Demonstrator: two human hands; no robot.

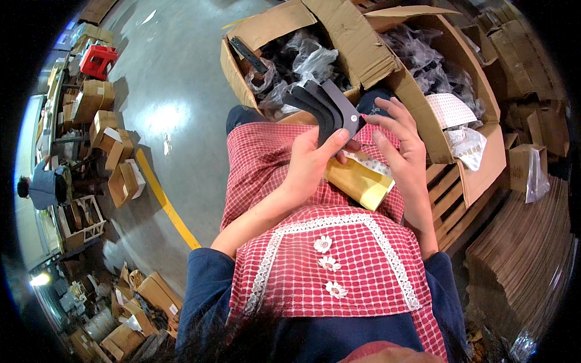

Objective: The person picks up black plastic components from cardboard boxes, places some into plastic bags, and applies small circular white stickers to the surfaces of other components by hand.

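Note:
My left hand (311, 158) grips a fanned stack of black angled plates (344, 109), its thumb across their lower end. A small round white mark shows on the front plate. Close to the right of the stack, my right hand (400, 142) has its fingers spread and curved, with nothing I can see held in them. Below both hands, on the red checked apron over my lap, lies a yellow sheet or roll (362, 184). A white strip with small printed marks (370, 162) runs along its upper edge.
Beyond my knees stands an open carton (239, 81) of plastic-wrapped parts. Another open carton (478, 175) with plastic bags stands right, on a wooden pallet (445, 196). Flattened cardboard (520, 248) is stacked at lower right. Boxes, a red stool (98, 60) and a person (45, 186) are left.

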